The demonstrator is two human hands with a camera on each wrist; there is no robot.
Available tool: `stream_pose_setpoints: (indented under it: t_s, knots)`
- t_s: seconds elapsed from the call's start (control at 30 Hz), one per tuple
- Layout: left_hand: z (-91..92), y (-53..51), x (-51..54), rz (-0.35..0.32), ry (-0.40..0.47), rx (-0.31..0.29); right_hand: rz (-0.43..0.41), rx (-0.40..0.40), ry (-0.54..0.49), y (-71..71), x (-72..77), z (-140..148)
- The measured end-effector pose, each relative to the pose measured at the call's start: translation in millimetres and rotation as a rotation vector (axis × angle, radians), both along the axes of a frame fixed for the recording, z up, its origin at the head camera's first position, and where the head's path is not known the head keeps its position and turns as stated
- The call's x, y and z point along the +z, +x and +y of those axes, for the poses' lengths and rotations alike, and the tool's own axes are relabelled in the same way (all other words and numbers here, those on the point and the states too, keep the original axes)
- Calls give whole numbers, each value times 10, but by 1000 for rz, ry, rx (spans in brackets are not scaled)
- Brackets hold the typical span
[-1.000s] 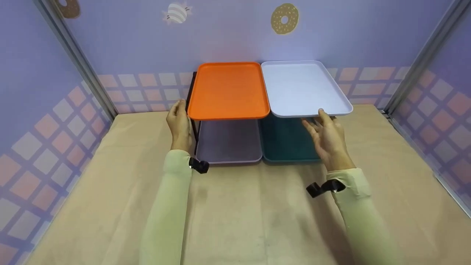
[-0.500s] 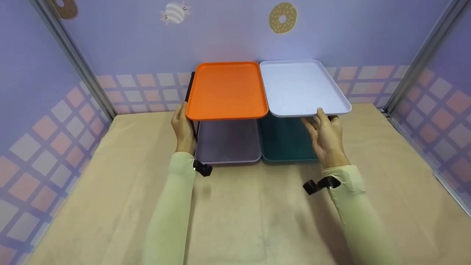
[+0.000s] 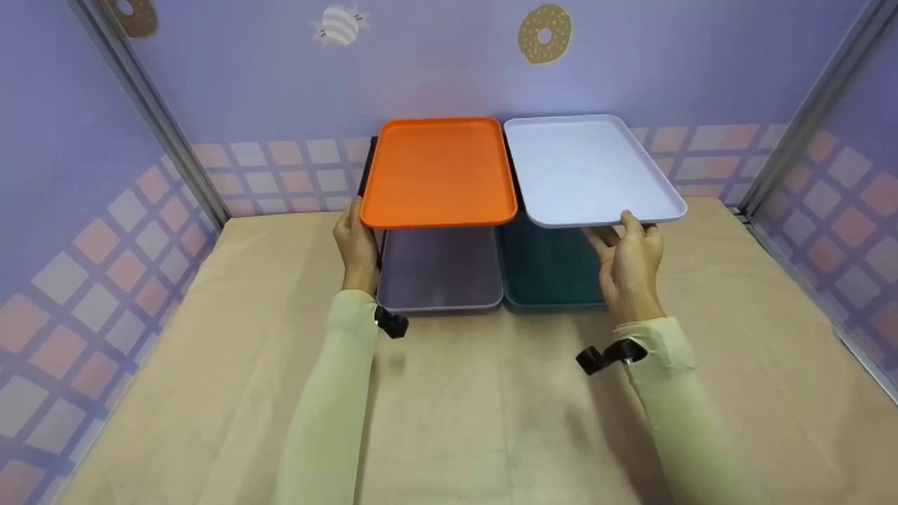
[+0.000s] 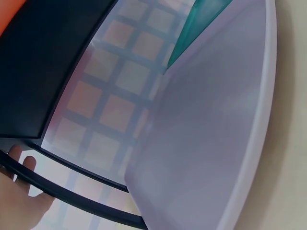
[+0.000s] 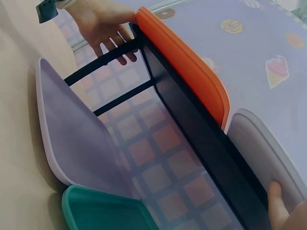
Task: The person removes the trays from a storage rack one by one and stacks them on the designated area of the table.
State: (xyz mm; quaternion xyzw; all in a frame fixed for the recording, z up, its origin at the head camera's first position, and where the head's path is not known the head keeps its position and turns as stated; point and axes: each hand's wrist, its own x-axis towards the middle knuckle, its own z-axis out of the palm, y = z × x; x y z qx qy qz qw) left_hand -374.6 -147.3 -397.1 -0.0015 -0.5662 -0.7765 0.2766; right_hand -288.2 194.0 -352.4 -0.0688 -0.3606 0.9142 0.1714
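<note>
Side by side on a black rack (image 5: 187, 120) lie an orange tray (image 3: 440, 172) and a white tray (image 3: 596, 172), with a narrow dark gap between them. My right hand (image 3: 633, 270) grips the white tray's front edge, thumb on top and fingers beneath. At the orange tray's left side, my left hand (image 3: 356, 245) rests against the rack's corner. In the right wrist view, its fingers (image 5: 111, 45) are spread and fairly straight by a black leg of the rack. Below are a greyish-purple tray (image 3: 442, 270) and a dark green tray (image 3: 551, 270), partly hidden.
The rack stands on a beige-covered table (image 3: 449, 407) near the back wall (image 3: 435, 63). Side walls with a tile print (image 3: 77, 301) enclose the table left and right. Both sleeves carry a black wrist camera (image 3: 391, 322).
The white tray has shifted right with my right hand, so a gap now separates it from the orange tray. My left hand has moved right, closer against the rack's left side.
</note>
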Motion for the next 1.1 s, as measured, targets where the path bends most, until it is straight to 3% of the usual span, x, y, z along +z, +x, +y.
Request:
stream_pose_setpoints:
  t_s: [0.2, 0.6, 0.83, 1.1]
  knots:
    - [-6, -15, -12, 13, -18, 27, 37, -21, 15, 21, 5, 14]
    - [-40, -10, -21, 7, -95, 18, 114, -47, -39, 67, -101, 140]
    - [-50, -6, -25, 12, -141, 13, 168, -50, 10, 144, -114, 242]
    - [-56, 23, -23, 7, -170, 21, 207, -40, -4, 257, -94, 334]
